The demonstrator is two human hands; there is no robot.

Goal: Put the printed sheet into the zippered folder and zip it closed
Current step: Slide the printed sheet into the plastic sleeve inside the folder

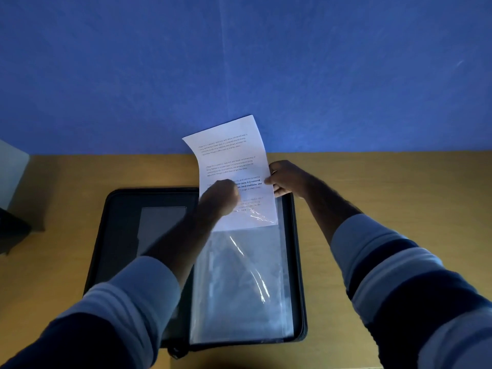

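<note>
A black zippered folder (114, 235) lies open flat on the wooden table. Its right half holds clear plastic sleeves (239, 283). The white printed sheet (231, 153) stands upright over the sleeves' far edge, with its lower end tucked into the top sleeve. My left hand (221, 198) grips the sheet's lower left part together with the sleeve's mouth. My right hand (287, 179) pinches the sheet's right edge. The sheet's upper part curves back toward the wall.
A wooden table (386, 187) runs up to a blue wall (239, 62). A pale box-like object (12, 171) and a dark object (13, 230) sit at the left edge. The folder's left inner panel has a grey pocket (157, 225).
</note>
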